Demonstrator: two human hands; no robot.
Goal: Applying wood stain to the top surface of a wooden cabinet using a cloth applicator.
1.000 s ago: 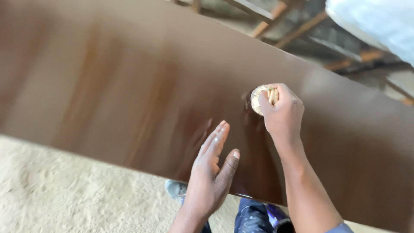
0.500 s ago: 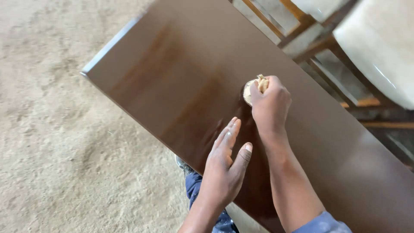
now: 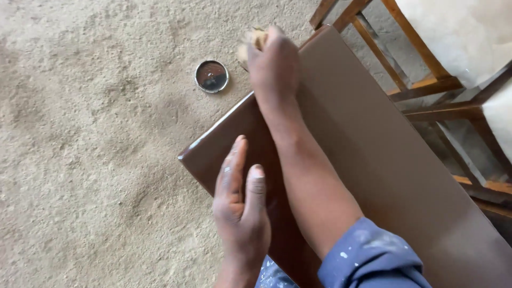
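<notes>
Over on the left, the sandy, sawdust-covered floor is filling most of the view, and sitting on it is a small round metal tin with a dark, glossy inside, lying open just beyond the board's far corner and apart from both hands. Moving in, the long, glossy dark-brown wooden board is running diagonally from its near-left corner up toward the top middle and down to the lower right, its corner edge catching a pale glint of light. The person's left hand is lying flat on the board near that corner, fingers straight and together, thumb alongside, gripping nothing at all, simply pressing palm-down on the surface; pale flecks are showing on the skin. Just to its right, the right forearm is stretching up across the board, with a blue, paint-speckled sleeve bunched at the elbow. At the top, the right hand is hovering at the board's far upper edge, fingers curled tight around a pale, beige wad of cloth, which is peeking out at the left of the knuckles; whether the wad is touching the wood is not clear from this angle. Further right, brown wooden chair frames are standing just behind the board, carrying white cushioned seats in the top right corner.
</notes>
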